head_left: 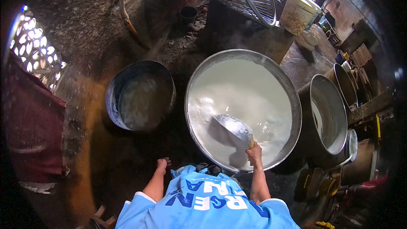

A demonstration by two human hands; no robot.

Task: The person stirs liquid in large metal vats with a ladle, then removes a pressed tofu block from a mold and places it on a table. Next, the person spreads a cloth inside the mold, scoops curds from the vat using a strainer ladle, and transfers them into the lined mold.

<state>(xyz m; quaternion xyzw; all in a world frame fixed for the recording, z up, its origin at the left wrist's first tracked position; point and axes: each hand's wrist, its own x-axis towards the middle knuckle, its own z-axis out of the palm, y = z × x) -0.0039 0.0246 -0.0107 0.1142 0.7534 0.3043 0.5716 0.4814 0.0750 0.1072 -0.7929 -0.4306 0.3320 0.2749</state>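
The right hand (254, 154) grips the handle of a metal scoop (233, 128), which tilts over the white liquid (250, 85) filling a big round pot (296, 101). The left hand (163, 162) hangs by the person's side, well apart from the pot; I can't tell from here whether its fingers are fully loosened. Beyond it sits a smaller tub (111, 108) with murky liquid inside, and a deep metal pot (342, 118) stands just right of the big one.

The right hand (254, 154) seemingly hides part of the ladle handle (251, 141).
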